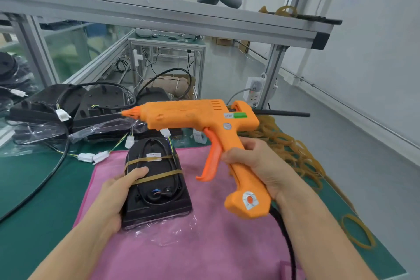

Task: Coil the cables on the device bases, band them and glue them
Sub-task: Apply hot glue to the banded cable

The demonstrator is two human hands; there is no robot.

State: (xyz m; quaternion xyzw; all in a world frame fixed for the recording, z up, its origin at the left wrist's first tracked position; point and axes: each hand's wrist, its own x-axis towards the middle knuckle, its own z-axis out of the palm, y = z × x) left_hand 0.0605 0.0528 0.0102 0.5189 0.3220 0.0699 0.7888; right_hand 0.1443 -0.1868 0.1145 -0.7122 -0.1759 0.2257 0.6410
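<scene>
Now R hand (254, 161) w/ glue gun (200, 116), L hand (116, 191) on base (159, 188).

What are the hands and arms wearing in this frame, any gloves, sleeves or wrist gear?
Nothing visible. The left hand and right hand are both bare, with no gloves, rings or finger cots. Both forearms are uncovered down to the bottom edge of the frame, so no sleeve, watch or wrist strap shows. Anything worn above that is out of view.

We stood at a green-topped bench (27, 179) under an aluminium-framed shelf (159, 13). A pale glossy floor (318, 107) met white walls (375, 29); a second framed bench (168, 41) stood behind.
</scene>
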